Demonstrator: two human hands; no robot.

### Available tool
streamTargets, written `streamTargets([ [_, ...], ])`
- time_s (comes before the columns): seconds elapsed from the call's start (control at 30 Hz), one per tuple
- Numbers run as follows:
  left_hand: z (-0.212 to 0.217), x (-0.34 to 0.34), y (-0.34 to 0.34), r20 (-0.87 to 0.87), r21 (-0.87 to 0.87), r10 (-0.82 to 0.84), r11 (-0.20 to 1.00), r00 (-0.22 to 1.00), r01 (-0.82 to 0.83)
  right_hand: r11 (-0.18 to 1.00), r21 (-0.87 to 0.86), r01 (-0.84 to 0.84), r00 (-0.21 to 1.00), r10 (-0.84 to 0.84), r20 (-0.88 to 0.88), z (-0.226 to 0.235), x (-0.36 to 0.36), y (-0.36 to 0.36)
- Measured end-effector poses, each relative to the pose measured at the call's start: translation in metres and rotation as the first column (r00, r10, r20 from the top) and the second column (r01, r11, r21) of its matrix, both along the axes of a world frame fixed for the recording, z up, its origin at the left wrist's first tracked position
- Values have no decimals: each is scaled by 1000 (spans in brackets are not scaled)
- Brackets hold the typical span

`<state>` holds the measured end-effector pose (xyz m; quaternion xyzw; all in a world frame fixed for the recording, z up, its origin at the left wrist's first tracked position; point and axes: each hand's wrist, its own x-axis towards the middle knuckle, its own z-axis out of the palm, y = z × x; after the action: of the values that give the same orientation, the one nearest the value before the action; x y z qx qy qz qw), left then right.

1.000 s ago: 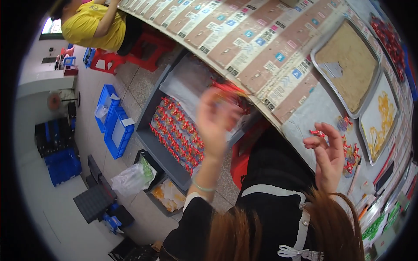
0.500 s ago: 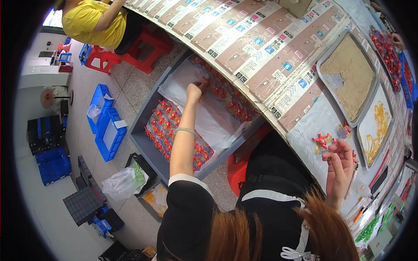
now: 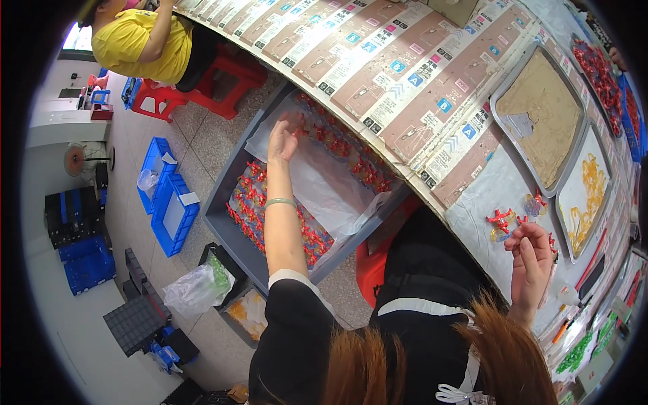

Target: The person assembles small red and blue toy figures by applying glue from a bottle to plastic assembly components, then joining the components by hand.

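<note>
My left hand [image 3: 282, 143] is over the far left part of a large grey crate [image 3: 224, 177]. Its fingertips are smeared by motion beside several small red figures [image 3: 342, 145], so whether they hold one cannot be made out. These figures lie on a white sheet [image 3: 327, 189] inside the crate; more red figures with bluish parts [image 3: 253, 199] fill the nearer left side. Above the table at the right, my right hand [image 3: 530, 266] is raised with loosely bent fingers and nothing visible in them. Just beyond it lies a red figure [image 3: 500, 219] with clear coloured pieces [image 3: 533, 205].
A tan-lined metal tray [image 3: 543, 111] and a tray of yellow pieces [image 3: 588, 196] stand on the table. Blue crates [image 3: 172, 212], a bag-covered black box [image 3: 202, 287] and red stools [image 3: 229, 81] are on the floor. A person in yellow [image 3: 138, 44] sits at the far left.
My left hand has shifted left and slightly back from the red figures on the sheet, its fingers now blurred. My right hand stays almost where it was.
</note>
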<state>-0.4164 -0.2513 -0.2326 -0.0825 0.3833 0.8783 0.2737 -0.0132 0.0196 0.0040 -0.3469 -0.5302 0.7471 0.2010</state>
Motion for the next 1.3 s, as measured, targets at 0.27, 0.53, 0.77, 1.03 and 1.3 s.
streamTargets([
  [0.27,-35,-21,0,357,-387,277,913,892,-129,1000,8,18,1000,-18,13,-1,3,0],
  [0.53,-31,0,41,-181,-983,-89,53,980,-176,1000,19,15,999,-16,29,-3,11,7],
  [0.77,-64,-5,2,-322,-853,-262,-336,910,-399,972,200,123,987,-140,73,4,17,22],
  [1.03,53,59,76,-738,-671,-113,16,665,-741,309,793,-525,797,-147,585,-9,10,30],
  [1.3,185,236,161,-562,-569,-325,819,761,-71,306,812,-498,820,-138,555,-25,15,25],
])
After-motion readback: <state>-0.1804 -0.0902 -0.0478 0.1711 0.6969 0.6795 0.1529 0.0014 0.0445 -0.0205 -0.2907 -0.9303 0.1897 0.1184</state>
